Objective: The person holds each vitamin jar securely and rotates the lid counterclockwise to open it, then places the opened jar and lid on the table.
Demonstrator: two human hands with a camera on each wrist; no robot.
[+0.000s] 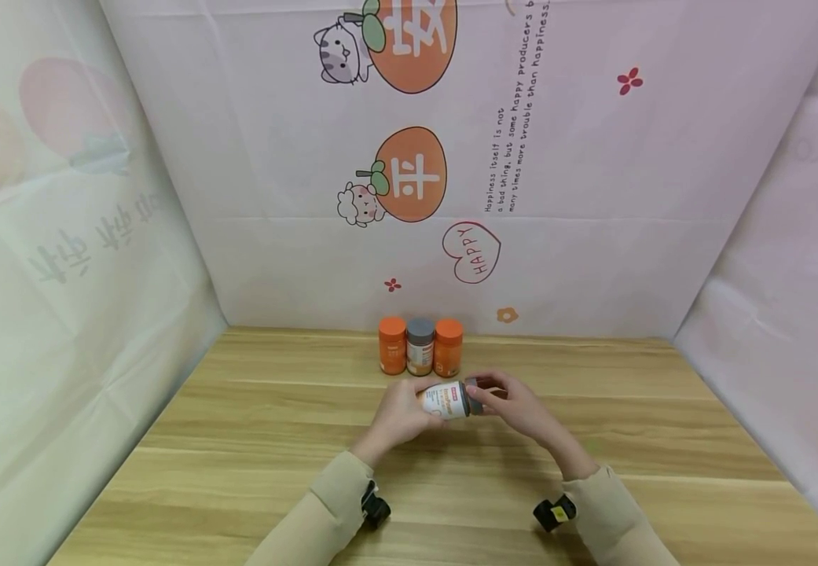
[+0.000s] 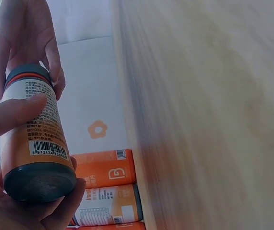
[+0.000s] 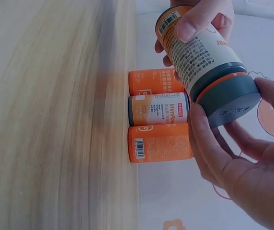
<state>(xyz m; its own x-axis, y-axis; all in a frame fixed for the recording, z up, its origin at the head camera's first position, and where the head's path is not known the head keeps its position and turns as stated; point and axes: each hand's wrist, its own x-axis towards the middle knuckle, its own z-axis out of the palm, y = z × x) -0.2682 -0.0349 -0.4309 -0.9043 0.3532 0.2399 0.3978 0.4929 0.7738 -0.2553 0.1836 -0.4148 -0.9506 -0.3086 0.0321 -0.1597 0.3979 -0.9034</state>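
Note:
A supplement bottle [image 1: 444,401] with a white and orange label lies tilted on its side above the wooden table. My left hand [image 1: 401,410] grips its body, thumb across the printed label in the left wrist view. At the other end, my right hand [image 1: 518,406] holds the dark grey cap [image 3: 230,99] between thumb and fingers. An orange ring shows between cap and body in the right wrist view. The barcode [image 2: 48,149] and dark base of the bottle face the left wrist camera.
Behind the hands, three bottles stand side by side: an orange one [image 1: 392,350], a grey-capped white and orange one [image 1: 420,354], and another orange one [image 1: 448,350]. The wooden table [image 1: 274,424] meets a printed white cloth wall [image 1: 288,259] at its back edge.

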